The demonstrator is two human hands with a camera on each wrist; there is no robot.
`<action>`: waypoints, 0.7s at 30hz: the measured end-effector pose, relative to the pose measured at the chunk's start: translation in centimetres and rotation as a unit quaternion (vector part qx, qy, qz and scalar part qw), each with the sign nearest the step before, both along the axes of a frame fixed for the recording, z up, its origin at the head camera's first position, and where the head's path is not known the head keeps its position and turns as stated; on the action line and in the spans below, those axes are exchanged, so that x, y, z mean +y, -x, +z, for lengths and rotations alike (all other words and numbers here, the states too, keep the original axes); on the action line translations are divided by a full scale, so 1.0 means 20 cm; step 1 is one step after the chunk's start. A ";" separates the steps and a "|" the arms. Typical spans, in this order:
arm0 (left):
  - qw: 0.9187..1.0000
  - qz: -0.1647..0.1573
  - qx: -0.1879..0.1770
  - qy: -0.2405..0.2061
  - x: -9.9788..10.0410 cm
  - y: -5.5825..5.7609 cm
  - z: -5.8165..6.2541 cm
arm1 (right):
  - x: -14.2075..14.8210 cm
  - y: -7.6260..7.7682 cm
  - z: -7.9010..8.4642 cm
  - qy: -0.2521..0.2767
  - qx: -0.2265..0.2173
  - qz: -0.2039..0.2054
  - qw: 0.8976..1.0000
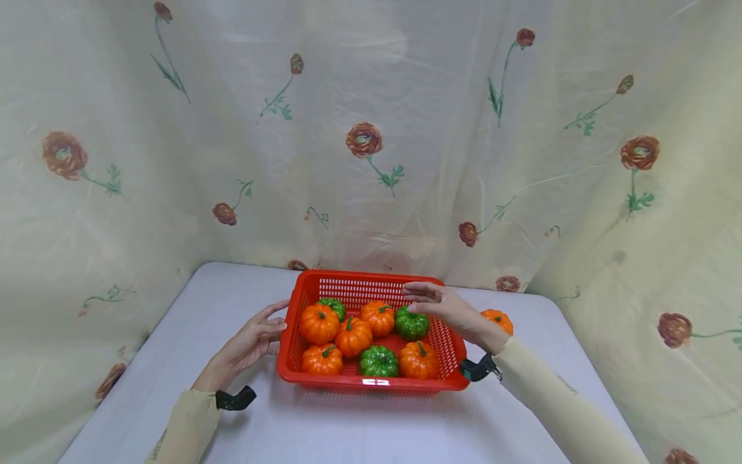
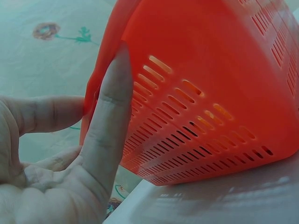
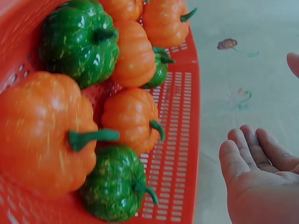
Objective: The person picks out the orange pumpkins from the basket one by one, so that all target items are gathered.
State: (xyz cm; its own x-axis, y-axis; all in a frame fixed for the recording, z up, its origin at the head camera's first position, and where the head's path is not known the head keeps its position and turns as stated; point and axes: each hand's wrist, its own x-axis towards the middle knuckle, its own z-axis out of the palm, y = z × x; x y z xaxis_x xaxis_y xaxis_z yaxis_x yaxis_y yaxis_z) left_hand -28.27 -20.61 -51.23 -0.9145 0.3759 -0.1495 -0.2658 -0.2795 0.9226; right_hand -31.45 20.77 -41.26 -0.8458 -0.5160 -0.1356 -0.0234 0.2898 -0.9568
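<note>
A red plastic basket with slotted walls holds several small orange pumpkins and 3 green ones. At its left side is my left hand. In the left wrist view a digit of that hand lies along the outer wall under the rim, and another finger meets the rim's edge, pinching it. My right hand hovers over the basket's right part, fingers extended and holding nothing. Below its fingertips sits a green pumpkin. The right wrist view shows the right palm with its fingers apart from the pumpkins.
One more orange pumpkin lies on the white table right of the basket, partly behind the right forearm. A flower-printed curtain hangs around the table's back and sides. Dark straps circle both wrists.
</note>
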 end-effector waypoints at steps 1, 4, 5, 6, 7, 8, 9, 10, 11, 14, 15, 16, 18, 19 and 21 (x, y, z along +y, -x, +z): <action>1.000 0.000 -0.001 -0.001 0.00 0.00 0.00 | -0.01 0.00 0.00 -0.001 -0.002 0.002 1.000; 1.000 0.002 -0.007 -0.005 0.00 -0.01 0.00 | -0.05 0.00 -0.01 0.005 -0.012 0.011 1.000; 1.000 0.002 -0.007 -0.005 0.00 -0.01 0.00 | -0.06 0.00 -0.02 0.008 -0.015 0.014 1.000; 1.000 0.004 -0.009 -0.004 0.00 -0.01 0.00 | -0.07 0.00 -0.02 0.007 -0.017 0.016 1.000; 1.000 0.005 -0.009 -0.004 0.00 0.00 0.00 | -0.08 0.00 -0.03 0.006 -0.018 0.018 1.000; 1.000 0.007 -0.011 -0.004 0.00 0.00 -0.01 | -0.10 -0.01 -0.03 0.005 -0.018 0.021 1.000; 1.000 0.008 -0.013 -0.004 0.00 0.00 -0.01 | -0.11 -0.01 -0.03 0.004 -0.020 0.022 1.000; 1.000 0.008 -0.013 -0.003 0.00 0.00 -0.01 | -0.12 -0.01 -0.04 0.002 -0.021 0.022 1.000; 1.000 0.009 -0.013 -0.004 0.00 0.00 -0.01 | -0.13 -0.01 -0.04 0.000 -0.021 0.022 1.000; 1.000 0.008 -0.014 -0.005 0.00 0.00 -0.01 | -0.16 -0.01 -0.05 -0.001 -0.024 0.023 0.999; 1.000 0.007 -0.014 -0.004 0.00 0.00 -0.01 | -0.17 -0.01 -0.05 -0.002 -0.025 0.022 0.999; 1.000 0.006 -0.014 -0.004 0.00 0.00 -0.01 | -0.18 -0.01 -0.05 -0.004 -0.026 0.021 0.999; 1.000 0.003 -0.016 -0.005 0.00 0.00 -0.01 | -0.20 0.00 -0.05 -0.007 -0.024 0.023 0.999; 1.000 0.002 -0.017 -0.006 0.00 0.00 0.00 | -0.21 0.00 -0.04 -0.008 -0.025 0.024 0.999; 1.000 -0.002 -0.014 -0.008 0.00 0.01 0.00 | -0.22 0.01 -0.04 -0.009 -0.023 0.025 0.999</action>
